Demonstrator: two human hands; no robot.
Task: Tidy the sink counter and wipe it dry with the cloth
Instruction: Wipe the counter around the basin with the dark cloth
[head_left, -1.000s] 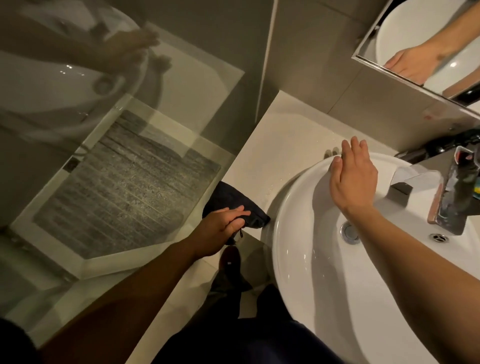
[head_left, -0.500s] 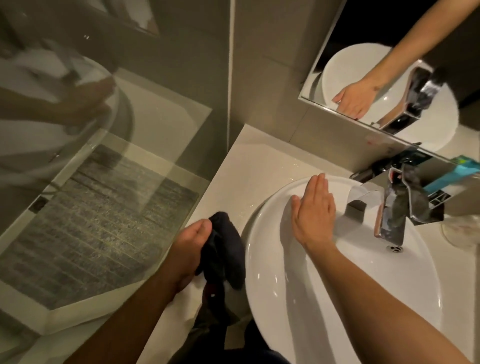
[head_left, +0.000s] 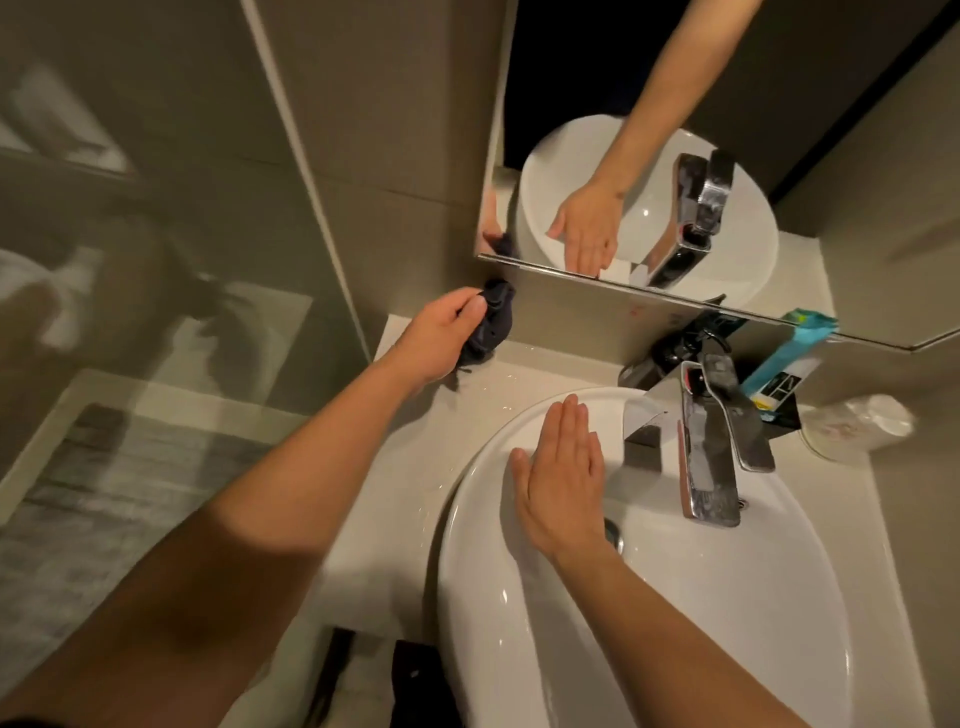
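My left hand (head_left: 439, 332) grips a dark bunched cloth (head_left: 492, 325) at the far left corner of the pale sink counter (head_left: 415, 467), close to the wall and just under the mirror's corner. Water droplets speckle the counter right of the cloth. The white oval basin (head_left: 727, 597) sits on the counter. Flat on the basin's left rim rests my right hand (head_left: 563, 478), fingers straight and together, holding nothing.
A chrome faucet (head_left: 711, 447) juts over the basin. Behind it stand a dark bottle (head_left: 670, 353), a teal tube (head_left: 789, 358) and a clear plastic cup (head_left: 857, 426) on its side. A mirror (head_left: 675, 156) hangs above. A glass shower screen (head_left: 156, 260) borders the left.
My left hand carried the cloth from the counter's near edge to its far corner by the wall. My right hand stayed flat on the basin rim.
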